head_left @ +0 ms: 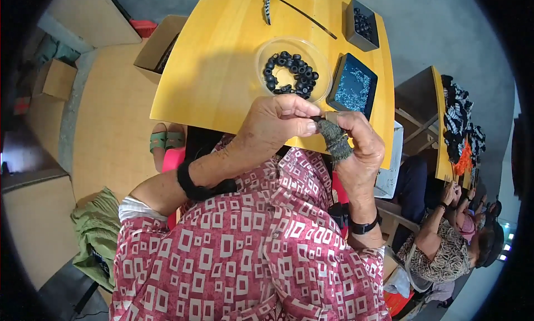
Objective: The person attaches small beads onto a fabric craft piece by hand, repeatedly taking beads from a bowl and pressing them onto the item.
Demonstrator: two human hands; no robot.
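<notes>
Above the table's near edge, my left hand (281,121) pinches a small dark piece (317,119) between thumb and finger. My right hand (361,140) meets it from the other side, its fingers closed at the same piece. A grey knitted sleeve (336,142), tied round with a thin band, appears to cover a finger of my right hand. Just beyond the hands stands a clear round bowl (261,57) with several black barrel-shaped beads (297,65) arranged in a ring. To its right lies a dark tray (340,79) of tiny pale bits (356,87).
On the yellow table (217,59) are a grey box (367,40) of black pieces and a thin dark stick (306,19). Cardboard boxes (161,51) stand at the left, near a green sack (97,226). At right, a co-worker (439,243) sits by another table heaped with black-and-white pieces (459,115).
</notes>
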